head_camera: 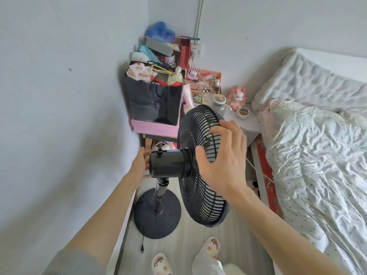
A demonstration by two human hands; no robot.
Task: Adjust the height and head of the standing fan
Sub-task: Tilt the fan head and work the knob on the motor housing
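Slippered feet (210, 247) facing standing fan (200, 165)
Left hand (142, 165) is gripping motor housing (168, 163); right hand (222, 155), open, is nearing grille—tilting likely next.

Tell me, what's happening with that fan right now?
Left hand on the rear of the motor housing. Right hand open at the fan's black grille. Plug on the floor. Nothing blocking.

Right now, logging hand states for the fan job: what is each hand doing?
Left hand: on the rear of the motor housing; grip cannot be told.
Right hand: open, at the fan guard.
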